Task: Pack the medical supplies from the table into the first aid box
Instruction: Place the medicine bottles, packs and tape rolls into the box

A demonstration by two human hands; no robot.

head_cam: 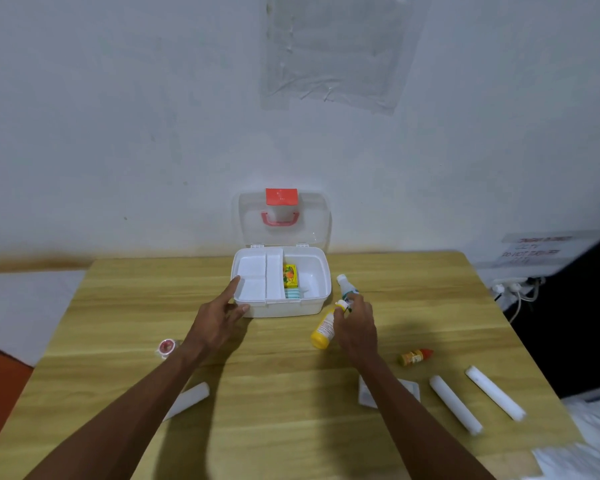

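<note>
White plastic first aid box (312,306) sits open at the far middle of the wooden surface (274,393), clear lid up against the wall. Inside: white tray insert (257,277) on the left, yellow carton (290,274) and teal-striped pack (292,294) in the centre slot, right compartment bare.

Left hand (219,315) open, fingers spread against the box's front-left corner, holding nothing, bracing it by the look of it. Right hand (355,327) closed around two items at once: yellow plastic bottle (323,329) and white bottle with teal label (346,287), just right of the box.

Still out: small orange bottle with red cap (415,356), three white rolls (455,404) (494,393) (189,398), flat white packet (409,388), small red-lidded pot (166,347).

Risks:
- Two bottles in one grip, so one could slip or roll off the surface.
- White bottle's neck could clip the box rim on the way in.
- Box is light, so a knock could shift it if the left hand lets go.
</note>
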